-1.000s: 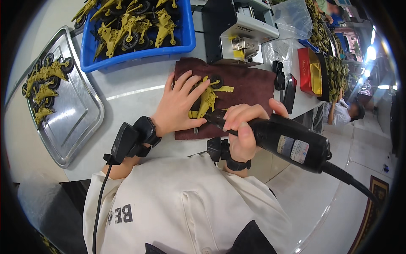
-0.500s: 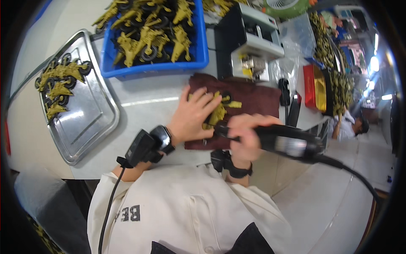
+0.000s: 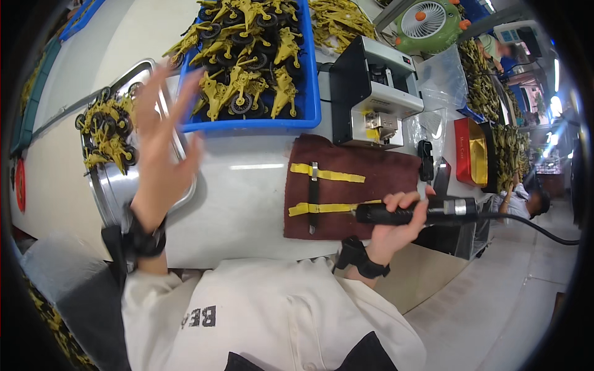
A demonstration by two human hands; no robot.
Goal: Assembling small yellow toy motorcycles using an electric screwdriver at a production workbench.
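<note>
Stretching out past the left hand (image 3: 164,161) and the right hand (image 3: 399,232), the pale table (image 3: 247,185) carries lots of things. A blue bin (image 3: 260,123) sits ahead of the left hand, a bit to its right. A shiny metal tray (image 3: 114,182) lies partly hidden behind the left hand. Past the right hand stands a black and white machine (image 3: 390,93). A dark red cloth (image 3: 346,191) lies between the hands, nearer the right one. The right hand is wrapped around a black power tool (image 3: 456,211), its tip pointing left, over the cloth. The left hand is blurry, fingers spread wide; I can't tell if it touches anything. Little yellow motorbikes (image 3: 283,93) fill the bin and part of the tray. Left of the right hand, two yellow strips (image 3: 331,174) cross a thin black bar (image 3: 314,193) on the cloth.
</note>
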